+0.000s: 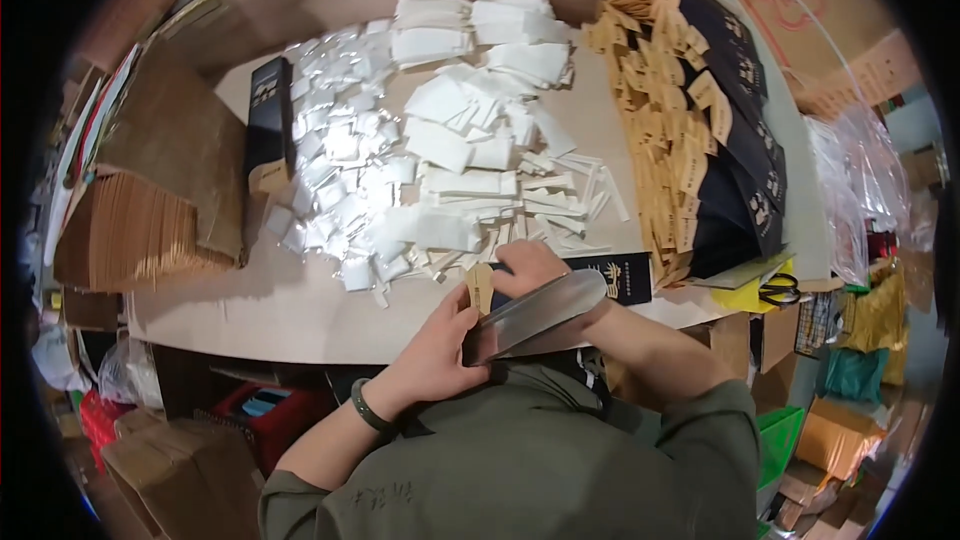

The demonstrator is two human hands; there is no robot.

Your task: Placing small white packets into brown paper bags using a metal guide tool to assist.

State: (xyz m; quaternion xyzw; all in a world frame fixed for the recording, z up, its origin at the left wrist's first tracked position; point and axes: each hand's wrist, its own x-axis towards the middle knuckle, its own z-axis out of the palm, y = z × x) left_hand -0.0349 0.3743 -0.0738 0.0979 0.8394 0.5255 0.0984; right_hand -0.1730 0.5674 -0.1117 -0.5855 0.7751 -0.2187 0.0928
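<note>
My left hand [440,340] is closed round a long, glossy, grey translucent pouch-like piece [545,315], which slants up to the right across my right wrist. A kraft-brown tab [480,290] stands up at my left fingertips. My right hand [530,267] is beside that tab, fingers curled in; what they grip, if anything, is hidden. Under my right wrist lies a dark navy packet [630,278] with pale print. Just beyond my hands are piles of white folded packets [440,225], thin white sticks [560,205] and small clear-wrapped squares [345,140].
Navy packets with kraft tops [700,140] are heaped along the table's right side. A dark upright box [268,120] and a carton of brown sleeves [150,230] stand at left. Black scissors [780,290] lie at the right edge. Raised boards edge the table's back.
</note>
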